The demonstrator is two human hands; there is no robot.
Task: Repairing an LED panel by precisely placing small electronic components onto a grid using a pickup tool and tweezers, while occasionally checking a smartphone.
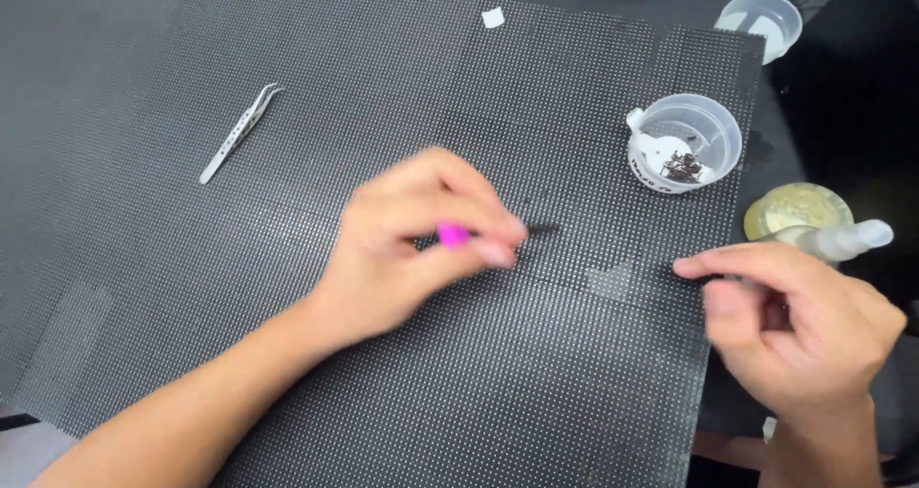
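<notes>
Both forearms reach in from the near edge over a large black dotted panel lying flat on the dark surface. Left hand has its fingers pinched shut on a thin dark tool with a bright pink grip, its tip low against the panel's middle, seemingly for fine work. Right hand rests at the panel's right edge, fingers loosely curled, forefinger touching the panel; whether it holds anything I cannot tell. Beyond sit a clear plastic cup of small dark bits, a yellowish round jar, a second clear cup and, well left, metal tweezers.
</notes>
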